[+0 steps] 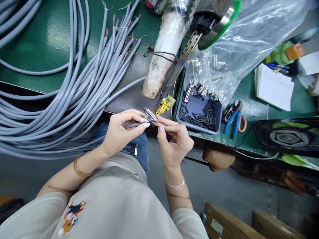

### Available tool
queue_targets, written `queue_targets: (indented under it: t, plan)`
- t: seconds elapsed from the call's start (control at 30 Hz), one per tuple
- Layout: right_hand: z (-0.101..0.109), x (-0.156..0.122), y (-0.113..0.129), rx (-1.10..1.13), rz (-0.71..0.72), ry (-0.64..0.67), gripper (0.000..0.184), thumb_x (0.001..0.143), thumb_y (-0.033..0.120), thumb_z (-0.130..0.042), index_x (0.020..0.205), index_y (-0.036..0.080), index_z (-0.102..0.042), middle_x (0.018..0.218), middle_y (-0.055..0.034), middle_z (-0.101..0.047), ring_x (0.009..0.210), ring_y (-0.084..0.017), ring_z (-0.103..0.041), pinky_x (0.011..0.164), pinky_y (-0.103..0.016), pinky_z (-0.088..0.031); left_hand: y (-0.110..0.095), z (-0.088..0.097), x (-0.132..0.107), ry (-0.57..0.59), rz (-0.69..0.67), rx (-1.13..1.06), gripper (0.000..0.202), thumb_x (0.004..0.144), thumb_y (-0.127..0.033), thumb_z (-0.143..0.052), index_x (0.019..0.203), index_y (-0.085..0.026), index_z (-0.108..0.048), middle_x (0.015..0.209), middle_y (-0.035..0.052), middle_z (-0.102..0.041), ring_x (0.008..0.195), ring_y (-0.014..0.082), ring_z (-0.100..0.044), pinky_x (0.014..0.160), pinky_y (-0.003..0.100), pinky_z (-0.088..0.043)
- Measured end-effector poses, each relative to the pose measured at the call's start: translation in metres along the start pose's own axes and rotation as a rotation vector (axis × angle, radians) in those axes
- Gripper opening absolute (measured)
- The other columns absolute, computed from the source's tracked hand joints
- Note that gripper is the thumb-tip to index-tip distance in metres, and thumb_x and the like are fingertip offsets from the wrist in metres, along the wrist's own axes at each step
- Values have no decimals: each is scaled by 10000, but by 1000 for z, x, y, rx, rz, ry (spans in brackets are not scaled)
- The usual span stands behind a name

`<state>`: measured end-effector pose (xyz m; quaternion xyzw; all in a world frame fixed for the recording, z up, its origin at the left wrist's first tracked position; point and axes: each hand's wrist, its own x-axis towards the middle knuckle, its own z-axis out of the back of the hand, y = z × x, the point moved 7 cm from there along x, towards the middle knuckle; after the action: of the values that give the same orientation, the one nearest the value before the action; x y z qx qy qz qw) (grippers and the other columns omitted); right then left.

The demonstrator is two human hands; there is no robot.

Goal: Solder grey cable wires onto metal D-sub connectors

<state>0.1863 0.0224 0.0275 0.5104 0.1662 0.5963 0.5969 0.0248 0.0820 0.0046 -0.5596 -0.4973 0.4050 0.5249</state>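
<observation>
Between my two hands is a metal multi-pin connector (151, 115) with coloured wires running into its back. My left hand (124, 127) pinches the connector's left side and the end of the grey cable (131, 125) that carries those wires. At the connector's right end, my right hand (174, 139) has its thumb and forefinger pressed together; what lies between these fingertips is too small to make out. Just beyond the connector, a yellow clamp-like piece (164, 105) sits on the dark work plate (132, 71), below the tip of a soldering iron (180, 63).
Many grey cables (82, 109) with stripped ends cover the left. A plastic-wrapped tube (161, 56) hangs over the plate. At right are a blue tray (190, 111) of connectors and black pieces, blue-handled cutters (234, 121), a notepad (275, 86) and a black fan (286, 136).
</observation>
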Motion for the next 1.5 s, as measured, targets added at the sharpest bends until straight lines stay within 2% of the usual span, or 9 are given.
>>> queue_targets:
  t: [0.1, 0.17, 0.3, 0.37, 0.47, 0.73, 0.97, 1.27, 1.5]
  plan:
    - [-2, 1, 2, -16, 38, -17, 102, 942, 205, -639, 879, 250, -573, 1130, -66, -804, 1023, -220, -788, 818, -366, -673, -9, 0, 2, -25, -78, 153, 81, 786, -208, -770, 743, -147, -737, 890, 71, -757, 626, 80, -601, 513, 174, -437]
    - [-2, 4, 1, 20, 27, -18, 117, 943, 200, -636, 877, 251, -554, 1143, -68, -801, 1025, -222, -789, 819, -365, -677, -15, -2, 4, -24, -124, 230, 60, 807, -185, -747, 761, -148, -737, 907, 62, -759, 565, 54, -541, 468, 171, -380]
    - [-3, 11, -2, 79, -9, -12, 121, 956, 223, -627, 881, 251, -536, 1160, -84, -796, 1056, -236, -782, 853, -392, -684, -20, -2, 10, -34, -170, 278, 43, 812, -151, -725, 770, -152, -716, 909, 59, -767, 694, 97, -646, 555, 175, -461]
    - [-3, 14, -3, 89, -16, -9, 119, 960, 234, -627, 886, 250, -535, 1154, -84, -797, 1069, -238, -778, 867, -400, -686, -18, -3, 13, -26, -142, 272, 46, 811, -162, -723, 769, -152, -707, 897, 63, -765, 765, 127, -686, 630, 194, -512]
    - [-3, 17, -2, 82, -15, -9, 128, 958, 244, -636, 882, 249, -535, 1150, -82, -798, 1073, -245, -777, 864, -405, -693, -17, -4, 16, -13, -106, 272, 62, 814, -194, -722, 770, -154, -703, 881, 63, -760, 767, 138, -692, 668, 214, -538]
    - [1, 18, 7, 92, 15, -14, 128, 936, 208, -663, 873, 251, -560, 1153, -74, -797, 1036, -250, -787, 847, -410, -700, -27, -2, 14, -3, -98, 254, 66, 819, -200, -741, 781, -154, -714, 901, 66, -755, 763, 134, -681, 655, 219, -534]
    - [0, 13, 5, 5, 61, 16, 134, 940, 199, -640, 887, 264, -535, 1133, -69, -803, 1013, -252, -792, 812, -404, -692, -19, -3, 12, -6, -44, 262, 103, 817, -225, -738, 762, -150, -695, 879, 67, -756, 697, 117, -652, 577, 200, -489]
    - [1, 19, 5, 17, 114, -20, 133, 922, 162, -668, 903, 241, -562, 1109, -65, -810, 969, -217, -801, 767, -338, -680, -27, -7, 16, -20, -200, 375, 86, 817, -129, -698, 742, -158, -666, 807, 30, -719, 713, 112, -644, 606, 194, -475]
    - [1, 25, 11, 14, 159, -43, 133, 895, 133, -699, 882, 224, -604, 1117, -51, -809, 924, -195, -806, 787, -311, -685, -35, -7, 19, -25, -237, 376, 86, 808, -104, -690, 748, -153, -654, 784, 17, -685, 666, 92, -599, 588, 195, -448]
